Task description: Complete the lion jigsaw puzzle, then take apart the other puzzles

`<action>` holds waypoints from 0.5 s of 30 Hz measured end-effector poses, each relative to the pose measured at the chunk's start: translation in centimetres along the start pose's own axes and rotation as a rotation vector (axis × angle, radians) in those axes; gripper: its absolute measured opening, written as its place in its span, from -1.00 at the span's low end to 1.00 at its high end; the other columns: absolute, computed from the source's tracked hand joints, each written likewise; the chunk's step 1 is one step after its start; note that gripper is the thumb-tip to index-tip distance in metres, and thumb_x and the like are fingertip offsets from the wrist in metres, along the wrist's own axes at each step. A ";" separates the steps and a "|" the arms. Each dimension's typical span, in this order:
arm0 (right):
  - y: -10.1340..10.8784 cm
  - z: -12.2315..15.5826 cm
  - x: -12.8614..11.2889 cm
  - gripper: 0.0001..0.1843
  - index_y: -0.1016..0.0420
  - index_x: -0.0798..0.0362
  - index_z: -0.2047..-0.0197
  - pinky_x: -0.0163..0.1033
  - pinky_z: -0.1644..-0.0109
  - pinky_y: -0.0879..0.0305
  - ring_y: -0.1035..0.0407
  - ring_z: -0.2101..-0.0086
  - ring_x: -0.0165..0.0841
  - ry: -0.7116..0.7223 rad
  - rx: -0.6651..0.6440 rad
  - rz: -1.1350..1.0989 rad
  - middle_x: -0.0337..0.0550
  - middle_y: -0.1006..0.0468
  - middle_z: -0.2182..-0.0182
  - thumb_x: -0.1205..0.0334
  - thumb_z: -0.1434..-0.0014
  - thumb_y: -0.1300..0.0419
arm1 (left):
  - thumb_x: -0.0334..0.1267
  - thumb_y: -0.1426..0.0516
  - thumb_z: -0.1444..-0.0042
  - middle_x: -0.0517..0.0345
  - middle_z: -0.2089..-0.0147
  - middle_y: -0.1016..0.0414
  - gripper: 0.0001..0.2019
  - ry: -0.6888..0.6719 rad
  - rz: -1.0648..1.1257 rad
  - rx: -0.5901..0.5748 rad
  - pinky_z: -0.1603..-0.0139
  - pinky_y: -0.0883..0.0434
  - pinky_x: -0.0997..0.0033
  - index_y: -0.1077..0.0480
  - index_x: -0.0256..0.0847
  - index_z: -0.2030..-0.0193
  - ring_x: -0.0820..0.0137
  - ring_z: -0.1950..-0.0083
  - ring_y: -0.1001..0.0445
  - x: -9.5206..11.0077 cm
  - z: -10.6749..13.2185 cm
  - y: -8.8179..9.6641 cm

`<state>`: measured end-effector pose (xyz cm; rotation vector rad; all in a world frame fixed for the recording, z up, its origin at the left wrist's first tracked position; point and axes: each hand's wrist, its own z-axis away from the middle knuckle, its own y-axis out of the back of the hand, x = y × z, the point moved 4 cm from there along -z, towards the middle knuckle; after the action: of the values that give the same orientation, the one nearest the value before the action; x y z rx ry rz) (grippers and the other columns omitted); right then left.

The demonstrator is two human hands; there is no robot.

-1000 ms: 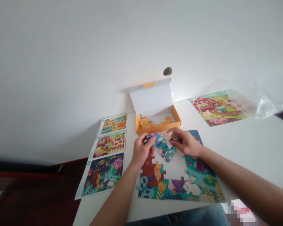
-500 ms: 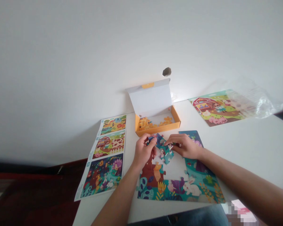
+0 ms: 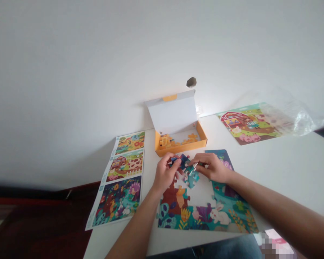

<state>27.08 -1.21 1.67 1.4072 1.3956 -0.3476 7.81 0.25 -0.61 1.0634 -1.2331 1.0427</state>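
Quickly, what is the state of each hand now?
Left hand: closed, holding a dark blue puzzle piece.
Right hand: fingers curled at teal puzzle pieces; gripping or only touching cannot be told.

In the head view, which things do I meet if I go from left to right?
Three-picture reference sheet → left hand → joined jigsaw pieces → right hand → farm picture → clear plastic wrapping.

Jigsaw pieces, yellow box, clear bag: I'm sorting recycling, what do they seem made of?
Jigsaw pieces: probably printed cardboard, with flat interlocking tabs; gloss uncertain.
Yellow box: likely cardboard, smooth-looking, yellow outside, pale inside, with a folded lid.
Clear bag: apparently plastic film, see-through, wrinkled, with glossy highlights.
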 end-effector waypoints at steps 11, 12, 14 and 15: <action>-0.6 0.3 2.2 -0.71 -0.50 0.09 0.19 -0.32 0.40 -0.28 -0.35 0.47 -0.42 -0.257 0.117 -0.118 -0.15 -0.58 0.40 0.02 -0.19 -0.26 | -0.14 -0.33 0.01 0.02 0.09 -0.52 -0.60 -0.111 -0.109 -0.201 0.45 -0.50 0.52 -0.48 -0.20 0.02 0.29 0.19 -0.55 0.0 0.5 -1.1; -0.6 0.4 2.2 -0.71 -0.50 0.09 0.17 -0.33 0.41 -0.28 -0.33 0.48 -0.43 -0.254 0.116 -0.116 -0.16 -0.56 0.42 0.03 -0.20 -0.25 | -0.13 -0.29 -0.03 0.02 0.10 -0.52 -0.63 -0.108 -0.121 -0.171 0.47 -0.49 0.52 -0.48 -0.19 0.02 0.31 0.23 -0.56 -0.1 0.5 -1.0; -0.5 0.5 1.9 -0.71 -0.49 0.10 0.06 -0.36 0.45 -0.27 -0.30 0.51 -0.46 -0.235 0.097 -0.109 -0.19 -0.52 0.44 0.09 -0.24 -0.20 | -0.09 -0.22 -0.11 0.05 0.13 -0.53 -0.68 -0.079 -0.138 -0.076 0.57 -0.45 0.54 -0.48 -0.18 0.03 0.38 0.37 -0.55 -0.3 0.4 -0.8; -0.4 0.5 1.7 -0.68 -0.46 0.09 -0.02 -0.37 0.47 -0.27 -0.29 0.52 -0.48 -0.221 0.083 -0.109 -0.20 -0.50 0.43 0.14 -0.25 -0.18 | -0.07 -0.21 -0.13 0.06 0.16 -0.53 -0.68 -0.058 -0.136 -0.023 0.63 -0.41 0.54 -0.47 -0.18 0.04 0.40 0.44 -0.54 -0.5 0.3 -0.6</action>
<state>27.39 -0.82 -0.08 1.3185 1.2901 -0.6197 8.28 -0.20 -1.10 1.1505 -1.1984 0.8970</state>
